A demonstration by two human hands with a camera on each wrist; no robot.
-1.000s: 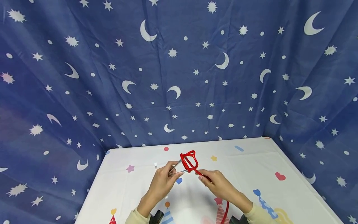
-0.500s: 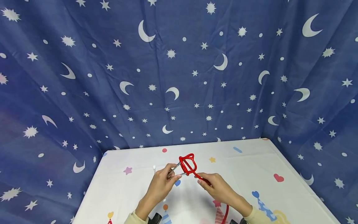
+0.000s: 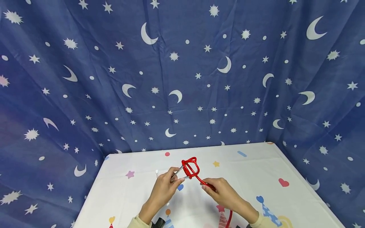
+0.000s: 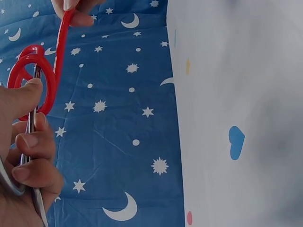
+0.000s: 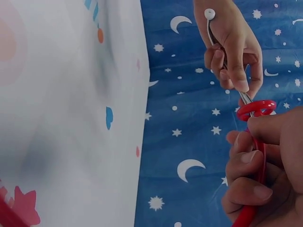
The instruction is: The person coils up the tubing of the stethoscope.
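Above the table is a stethoscope with red tubing [image 3: 197, 169] coiled in loops round its bent metal ear tubes [image 4: 31, 122]. My left hand [image 3: 163, 187] grips the metal tubes, its thumb pressing them just below the coil. A white ear tip [image 5: 209, 13] sticks out behind that hand. In my right hand [image 3: 223, 192] is the red tubing, pinched between thumb and fingers a short way from the coil. The stretch between the hands looks fairly straight. More tubing hangs below the right hand toward the near edge; its end is out of view.
A white table cover [image 3: 245, 177] with printed stars, hearts and party hats lies under both hands. Behind and at the sides hangs a blue curtain [image 3: 194, 88] patterned with moons and stars.
My right hand has slid a little away from the coil along the tubing, leaving more red tubing between the hands. My left hand keeps its grip, and the view has shifted slightly.
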